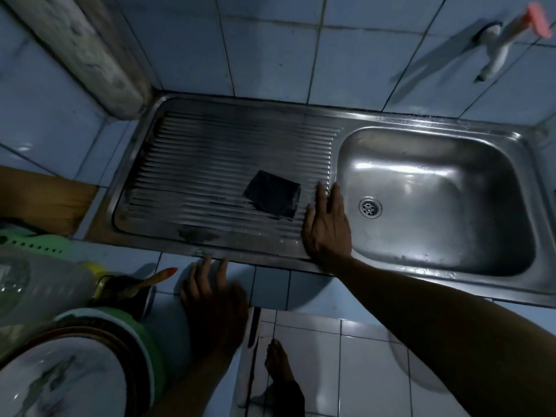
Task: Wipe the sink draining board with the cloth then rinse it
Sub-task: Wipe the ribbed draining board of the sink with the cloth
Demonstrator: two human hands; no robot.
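A dark folded cloth lies on the ribbed steel draining board, toward its right side. My right hand rests flat on the board's right edge, just right of the cloth, fingers spread, holding nothing. My left hand hovers over the tiled counter in front of the board, fingers apart, fingertips near the sink's front rim. The sink basin with its drain lies to the right. A white tap with a pink handle sticks out of the wall above the basin.
At the lower left stand a plate in a green rack, a clear plastic container and a cup with a utensil. A wooden board lies left of the sink. My bare foot shows on the tiled floor below.
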